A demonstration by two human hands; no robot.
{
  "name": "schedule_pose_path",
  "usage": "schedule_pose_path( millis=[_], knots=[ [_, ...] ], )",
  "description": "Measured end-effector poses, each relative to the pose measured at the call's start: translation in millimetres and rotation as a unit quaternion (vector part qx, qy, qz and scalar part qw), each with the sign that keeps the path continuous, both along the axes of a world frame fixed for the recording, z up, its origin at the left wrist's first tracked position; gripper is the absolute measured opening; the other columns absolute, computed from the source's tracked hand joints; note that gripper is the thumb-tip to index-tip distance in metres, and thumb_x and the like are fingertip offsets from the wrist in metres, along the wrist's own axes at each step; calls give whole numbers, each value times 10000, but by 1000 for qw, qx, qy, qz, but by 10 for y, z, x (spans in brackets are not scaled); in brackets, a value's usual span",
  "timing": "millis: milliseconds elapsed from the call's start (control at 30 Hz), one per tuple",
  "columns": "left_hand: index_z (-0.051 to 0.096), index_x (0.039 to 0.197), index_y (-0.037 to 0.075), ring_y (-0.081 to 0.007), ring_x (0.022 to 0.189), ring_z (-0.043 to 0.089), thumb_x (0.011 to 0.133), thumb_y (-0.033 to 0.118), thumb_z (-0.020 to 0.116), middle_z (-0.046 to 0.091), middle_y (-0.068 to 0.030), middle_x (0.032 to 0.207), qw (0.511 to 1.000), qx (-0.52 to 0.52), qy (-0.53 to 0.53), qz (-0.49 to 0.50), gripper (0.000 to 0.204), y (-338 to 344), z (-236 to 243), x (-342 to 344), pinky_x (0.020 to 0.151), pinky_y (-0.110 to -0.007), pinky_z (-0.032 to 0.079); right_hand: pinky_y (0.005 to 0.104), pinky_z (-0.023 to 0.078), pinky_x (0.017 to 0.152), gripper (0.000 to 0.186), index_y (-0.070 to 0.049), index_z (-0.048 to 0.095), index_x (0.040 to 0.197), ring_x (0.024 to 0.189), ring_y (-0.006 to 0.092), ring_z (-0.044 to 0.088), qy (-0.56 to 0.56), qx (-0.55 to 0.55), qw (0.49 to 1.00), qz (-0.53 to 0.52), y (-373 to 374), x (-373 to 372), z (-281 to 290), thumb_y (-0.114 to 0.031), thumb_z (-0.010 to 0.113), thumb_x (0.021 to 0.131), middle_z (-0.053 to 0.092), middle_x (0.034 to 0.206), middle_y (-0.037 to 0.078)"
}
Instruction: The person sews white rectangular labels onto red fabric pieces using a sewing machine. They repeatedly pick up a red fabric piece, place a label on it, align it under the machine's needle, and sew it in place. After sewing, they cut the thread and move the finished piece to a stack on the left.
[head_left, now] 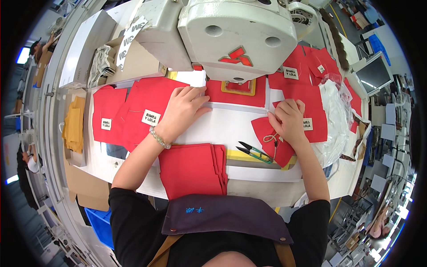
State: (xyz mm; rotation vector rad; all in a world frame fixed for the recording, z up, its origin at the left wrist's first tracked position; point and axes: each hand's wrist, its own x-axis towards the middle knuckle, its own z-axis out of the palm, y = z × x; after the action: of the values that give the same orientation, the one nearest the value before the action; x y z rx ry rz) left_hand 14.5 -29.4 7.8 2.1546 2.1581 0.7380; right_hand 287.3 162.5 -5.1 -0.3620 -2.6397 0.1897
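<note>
The left hand [183, 111] lies flat, fingers released, on the white desk [222, 127] beside a red piece [147, 111] with a label. The right hand [289, 120] presses a small red piece [267, 133], fingers bent on it, not grasping. Snips [254, 152] lie just below the right fingers; a red stack [191, 169] lies below the left.

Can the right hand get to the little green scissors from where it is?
Probably yes. The right hand rests on a red fabric piece, and the green scissors lie uncovered just beside it, toward the person.
</note>
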Motion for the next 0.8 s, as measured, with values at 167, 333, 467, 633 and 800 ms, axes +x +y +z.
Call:
schedule_pose_path(
  millis=[167, 333, 467, 633, 800],
  knots=[
    [709, 1012, 52, -239, 996, 593, 774, 173, 753, 639, -68, 1170, 1000, -6, -2, 1, 270, -4, -5, 2, 918, -380, 438, 399, 337, 898, 203, -117, 598, 926, 982, 214, 542, 1, -15, 1000, -22, -72, -75, 78, -109, 700, 751, 593, 1009, 16],
    [699, 1006, 56, -236, 997, 594, 779, 183, 751, 640, -68, 1162, 1000, 2, -8, 3, 266, -7, -14, -6, 925, -380, 437, 441, 318, 970, 338, -144, 586, 1079, 1082, 206, 523, -47, -35, 998, 9, -73, -94, 39, -42, 644, 762, 606, 1178, -20],
    [689, 992, 61, -226, 996, 596, 783, 188, 749, 640, -65, 1159, 1000, -1, -10, 2, 252, 1, -27, -7, 932, -378, 436, 455, 306, 965, 311, -139, 588, 1060, 1070, 203, 514, -61, -48, 997, 13, -61, -58, -7, -21, 619, 774, 616, 1180, -30],
    [689, 970, 61, -224, 980, 598, 786, 185, 747, 640, -66, 1152, 1000, 9, -13, 0, 229, -17, -34, -16, 934, -386, 440, 433, 301, 937, 295, -140, 594, 1030, 1052, 191, 520, -50, -34, 998, 16, -72, -60, 3, -20, 632, 763, 631, 1158, -43],
    [689, 967, 55, -230, 977, 599, 787, 177, 744, 640, -74, 1154, 1000, 27, -10, -7, 224, -27, -44, -23, 947, -389, 441, 419, 296, 934, 323, -150, 614, 1049, 1055, 179, 519, -45, -20, 999, 15, -60, -32, -17, -23, 639, 752, 634, 1165, -50]
  ],
)
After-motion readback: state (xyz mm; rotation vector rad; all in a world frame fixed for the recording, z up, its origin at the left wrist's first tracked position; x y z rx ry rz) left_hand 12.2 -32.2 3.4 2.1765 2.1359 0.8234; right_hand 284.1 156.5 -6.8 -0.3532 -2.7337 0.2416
